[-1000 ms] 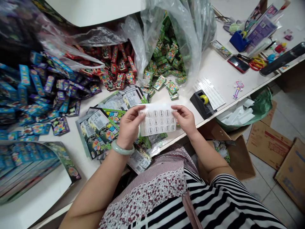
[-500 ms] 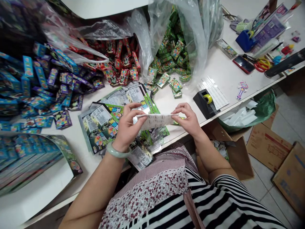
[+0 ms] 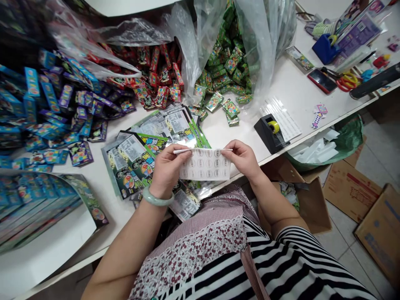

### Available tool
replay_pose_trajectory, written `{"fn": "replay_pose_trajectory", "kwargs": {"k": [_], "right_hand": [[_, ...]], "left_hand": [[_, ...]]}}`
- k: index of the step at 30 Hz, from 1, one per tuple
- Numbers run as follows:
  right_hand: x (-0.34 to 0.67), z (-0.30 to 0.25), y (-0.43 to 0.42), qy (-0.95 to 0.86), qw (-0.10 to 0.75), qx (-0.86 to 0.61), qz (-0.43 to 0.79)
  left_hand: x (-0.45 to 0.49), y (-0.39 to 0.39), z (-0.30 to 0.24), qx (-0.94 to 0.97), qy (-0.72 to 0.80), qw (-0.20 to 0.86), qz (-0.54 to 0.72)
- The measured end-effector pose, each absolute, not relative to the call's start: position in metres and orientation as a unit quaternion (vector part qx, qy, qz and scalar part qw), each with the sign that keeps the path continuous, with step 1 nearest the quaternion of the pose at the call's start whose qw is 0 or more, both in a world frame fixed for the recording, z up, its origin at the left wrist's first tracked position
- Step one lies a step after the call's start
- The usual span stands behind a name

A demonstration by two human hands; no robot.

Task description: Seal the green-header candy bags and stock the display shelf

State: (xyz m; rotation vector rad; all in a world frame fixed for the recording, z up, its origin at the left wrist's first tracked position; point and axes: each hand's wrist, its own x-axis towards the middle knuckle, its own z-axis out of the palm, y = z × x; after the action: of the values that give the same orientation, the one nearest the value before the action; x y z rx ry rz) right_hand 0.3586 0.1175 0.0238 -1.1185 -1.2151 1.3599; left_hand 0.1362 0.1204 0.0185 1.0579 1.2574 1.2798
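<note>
Sticker sheet [image 3: 204, 164], white with rows of small round labels, held up over the near edge of the bench [image 3: 290, 93], top edge folded over into a thin strip. Pinched at the upper left corner by the left hand [image 3: 167, 168], fingers [image 3: 183, 154] clamped together on the paper; pinched at the upper right corner by the right hand [image 3: 245, 158], fingers [image 3: 233, 149] likewise closed on it. Pale green bangle [image 3: 157, 199] round the left wrist.

Just beneath and behind the sheet, a loose fan of flat printed packets [image 3: 140, 156], green and black, lying on the bench. To the right of the right hand, near but apart, a black tape dispenser [image 3: 270, 133] with a yellow roll, and just beside it a white ruled sheet [image 3: 286, 121].

Farther back, three heaps of small packs: blue packs [image 3: 46, 112] at the left, red packs [image 3: 156, 79] in the middle, green packs [image 3: 228, 71] spilling out of a clear plastic bag [image 3: 265, 46]. At the far right of the bench, a phone [image 3: 321, 80] and red-handled scissors [image 3: 346, 81].

Below the bench's edge, a green bag [image 3: 346, 139] with white paper scraps, and cardboard boxes [image 3: 350, 191] on the tiled floor.
</note>
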Motion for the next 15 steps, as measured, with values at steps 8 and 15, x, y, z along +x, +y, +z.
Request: {"fn": "replay_pose_trajectory", "kwargs": {"k": [8, 15], "right_hand": [[0.3583, 0.0259, 0.1146, -0.529, 0.5, -0.466, 0.504], [0.364, 0.0328, 0.1216, -0.637, 0.422, -0.459, 0.453]], "left_hand": [[0.1362, 0.1183, 0.0209, 0.439, 0.516, 0.509, 0.531], [0.1363, 0.1152, 0.0262, 0.507, 0.498, 0.482, 0.513]]}}
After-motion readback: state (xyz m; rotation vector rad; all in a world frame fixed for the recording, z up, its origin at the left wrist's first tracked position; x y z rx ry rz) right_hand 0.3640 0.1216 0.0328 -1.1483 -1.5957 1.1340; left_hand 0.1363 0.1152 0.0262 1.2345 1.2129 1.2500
